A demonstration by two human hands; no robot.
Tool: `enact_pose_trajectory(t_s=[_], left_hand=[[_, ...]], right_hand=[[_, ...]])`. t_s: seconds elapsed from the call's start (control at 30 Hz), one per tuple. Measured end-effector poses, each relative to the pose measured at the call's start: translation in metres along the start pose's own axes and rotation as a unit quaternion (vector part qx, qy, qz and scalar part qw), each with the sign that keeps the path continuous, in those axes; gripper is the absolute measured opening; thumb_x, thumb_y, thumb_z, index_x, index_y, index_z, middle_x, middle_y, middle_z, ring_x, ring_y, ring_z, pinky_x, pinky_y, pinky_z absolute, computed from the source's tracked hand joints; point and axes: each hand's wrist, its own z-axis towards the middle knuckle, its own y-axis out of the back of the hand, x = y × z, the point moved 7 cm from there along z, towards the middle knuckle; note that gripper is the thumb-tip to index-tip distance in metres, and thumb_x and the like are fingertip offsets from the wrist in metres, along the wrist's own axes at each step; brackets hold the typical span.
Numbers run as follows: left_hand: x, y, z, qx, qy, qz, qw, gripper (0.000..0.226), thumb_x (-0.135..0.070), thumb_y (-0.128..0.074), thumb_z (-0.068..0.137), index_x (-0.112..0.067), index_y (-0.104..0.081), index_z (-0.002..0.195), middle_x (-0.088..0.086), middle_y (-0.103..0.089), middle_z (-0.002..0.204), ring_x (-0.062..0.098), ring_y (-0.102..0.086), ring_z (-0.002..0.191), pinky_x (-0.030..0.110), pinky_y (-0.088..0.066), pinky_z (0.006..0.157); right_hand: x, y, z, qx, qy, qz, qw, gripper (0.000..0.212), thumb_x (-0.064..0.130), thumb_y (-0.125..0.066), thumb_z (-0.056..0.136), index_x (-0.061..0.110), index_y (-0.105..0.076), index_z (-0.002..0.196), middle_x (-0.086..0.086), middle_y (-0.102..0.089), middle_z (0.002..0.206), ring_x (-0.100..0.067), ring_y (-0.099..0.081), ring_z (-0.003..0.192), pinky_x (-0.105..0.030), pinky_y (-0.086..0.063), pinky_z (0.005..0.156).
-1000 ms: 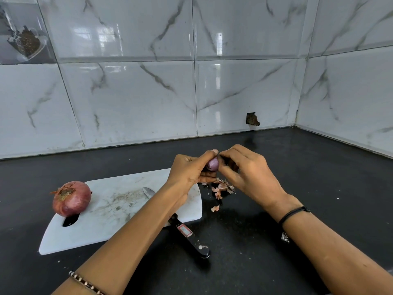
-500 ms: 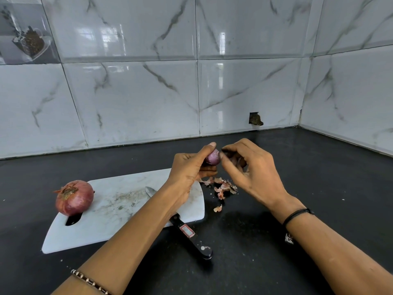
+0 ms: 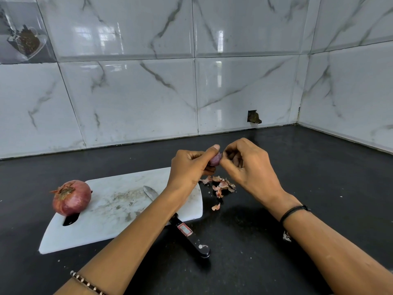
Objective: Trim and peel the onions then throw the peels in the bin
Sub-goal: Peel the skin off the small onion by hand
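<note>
Right hand (image 3: 251,167) back pinching small onion (image 3: 215,159) | left hand (image 3: 189,167) grips it | onion mostly hidden

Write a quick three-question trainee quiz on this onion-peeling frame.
1. True or false: the left hand holds the small onion while the right hand picks at it.
2. Where does the big unpeeled onion sit? A) on the cutting board B) in a bowl C) in a bin
3. Fill in: the knife handle juts off the board over the ____.

Key: 1 true; 2 A; 3 counter.
</note>
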Motion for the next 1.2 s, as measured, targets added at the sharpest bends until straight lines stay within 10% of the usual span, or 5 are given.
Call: enact_pose_trajectory(t_s=[0.37, 0.53, 0.83, 1.0, 1.2], left_hand=[[0.012, -0.005, 0.006, 0.035, 0.106, -0.220, 0.969, 0.028, -0.024, -0.066, 0.098, 0.003, -0.071, 0.101, 0.023, -0.076, 0.096, 0.029, -0.076, 0.087, 0.034, -0.064, 0.078], [0.011, -0.006, 0.009, 0.038, 0.118, -0.300, 0.946, 0.023, -0.018, -0.058, 0.102, 0.004, -0.066, 0.100, 0.020, -0.074, 0.085, 0.025, -0.074, 0.075, 0.036, -0.064, 0.075], [0.002, -0.017, 0.004, 0.100, 0.103, -0.320, 0.936, 0.033, -0.020, -0.053, 0.104, 0.009, -0.067, 0.109, 0.026, -0.073, 0.109, 0.027, -0.075, 0.098, 0.032, -0.063, 0.082], [0.002, -0.025, 0.000, 0.119, 0.096, -0.297, 0.942, 0.041, -0.025, -0.054, 0.103, 0.011, -0.064, 0.121, 0.028, -0.071, 0.117, 0.033, -0.070, 0.112, 0.034, -0.062, 0.087], [0.001, -0.019, 0.001, 0.109, 0.095, -0.304, 0.942, 0.042, -0.023, -0.052, 0.105, 0.014, -0.060, 0.123, 0.031, -0.068, 0.119, 0.033, -0.072, 0.105, 0.038, -0.062, 0.088]], right_hand=[[-0.002, 0.005, 0.000, -0.022, -0.014, -0.012, 1.000, 0.018, 0.024, -0.065, 0.094, 0.016, -0.056, 0.081, 0.006, -0.054, 0.077, -0.013, -0.052, 0.069, -0.019, -0.042, 0.059], [-0.006, 0.003, 0.000, -0.005, -0.027, 0.026, 0.999, 0.013, 0.008, -0.062, 0.097, 0.012, -0.068, 0.108, 0.007, -0.067, 0.087, -0.006, -0.064, 0.077, -0.014, -0.049, 0.070], [0.004, 0.000, -0.003, 0.026, -0.061, 0.089, 0.994, 0.048, 0.068, -0.055, 0.091, 0.021, -0.060, 0.096, 0.005, -0.064, 0.070, -0.013, -0.062, 0.061, -0.036, -0.057, 0.059], [0.001, -0.001, -0.003, 0.027, -0.075, 0.090, 0.993, 0.045, 0.062, -0.064, 0.087, 0.018, -0.054, 0.091, 0.001, -0.062, 0.064, -0.013, -0.059, 0.057, -0.020, -0.047, 0.054], [-0.002, -0.006, -0.004, 0.037, -0.070, 0.116, 0.990, 0.029, 0.036, -0.044, 0.108, 0.011, -0.050, 0.095, -0.008, -0.061, 0.063, -0.023, -0.059, 0.057, -0.045, -0.049, 0.060]])
